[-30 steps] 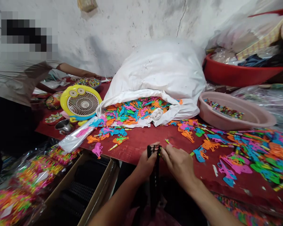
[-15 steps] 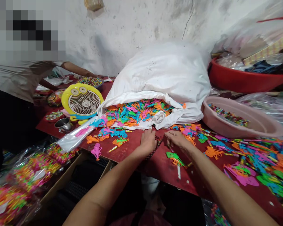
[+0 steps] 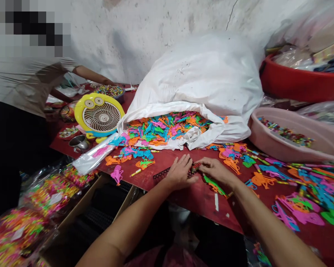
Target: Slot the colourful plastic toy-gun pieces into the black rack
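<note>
My left hand (image 3: 181,172) lies flat with its fingers stretched over a black lattice strip (image 3: 160,173) on the red table. One end of the strip sticks out left of the palm. Close by, my right hand (image 3: 215,171) has its fingers curled together at the strip's right end; what they pinch is hidden. A green plastic toy piece (image 3: 215,185) with some orange lies just below the right hand. Beyond both hands a large white sack (image 3: 197,78) gapes open, showing many small coloured plastic pieces (image 3: 167,128).
A yellow fan (image 3: 100,115) and a metal cup (image 3: 79,142) stand left, near a person (image 3: 25,85) reaching across the table. A pink basin (image 3: 284,135) sits right, above scattered toy pieces (image 3: 308,181). An open carton (image 3: 100,200) and bagged pieces (image 3: 48,196) are lower left.
The black strip has swung from pointing towards me to lying more sideways, its free end now at left. My left hand has flattened over it. The view has shifted slightly.
</note>
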`<state>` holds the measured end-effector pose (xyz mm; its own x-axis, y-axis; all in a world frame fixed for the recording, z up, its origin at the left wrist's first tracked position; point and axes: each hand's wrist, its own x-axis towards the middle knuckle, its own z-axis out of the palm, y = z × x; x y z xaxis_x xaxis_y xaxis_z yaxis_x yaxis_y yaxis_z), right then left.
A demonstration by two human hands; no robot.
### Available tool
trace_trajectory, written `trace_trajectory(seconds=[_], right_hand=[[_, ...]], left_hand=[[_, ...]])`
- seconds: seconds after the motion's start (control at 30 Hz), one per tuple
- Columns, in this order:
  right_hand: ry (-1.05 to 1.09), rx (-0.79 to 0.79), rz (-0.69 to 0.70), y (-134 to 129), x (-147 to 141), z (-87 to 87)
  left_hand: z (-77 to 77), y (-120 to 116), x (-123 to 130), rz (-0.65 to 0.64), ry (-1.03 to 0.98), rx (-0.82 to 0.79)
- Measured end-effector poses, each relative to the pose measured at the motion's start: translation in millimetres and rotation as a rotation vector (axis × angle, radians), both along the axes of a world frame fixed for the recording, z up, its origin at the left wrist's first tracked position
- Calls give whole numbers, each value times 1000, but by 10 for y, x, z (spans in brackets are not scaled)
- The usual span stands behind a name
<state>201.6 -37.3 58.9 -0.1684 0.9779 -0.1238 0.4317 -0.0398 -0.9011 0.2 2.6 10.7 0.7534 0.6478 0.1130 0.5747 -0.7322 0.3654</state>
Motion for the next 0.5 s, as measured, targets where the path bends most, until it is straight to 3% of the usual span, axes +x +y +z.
trace_trajectory(seconds=[0.23, 0.3, 0.43, 0.5], right_hand=[[-36, -214, 152, 85, 105, 142], [-128, -139, 165, 72, 60, 173], [-510, 247, 189, 4, -75, 184], [-591, 290, 248, 5, -82, 182]], left_hand=[[-60, 10, 38, -35, 115, 121], [-64, 10, 43, -38, 125, 134], [-69, 10, 45, -44, 120, 136], [-70, 11, 44, -46, 118, 133]])
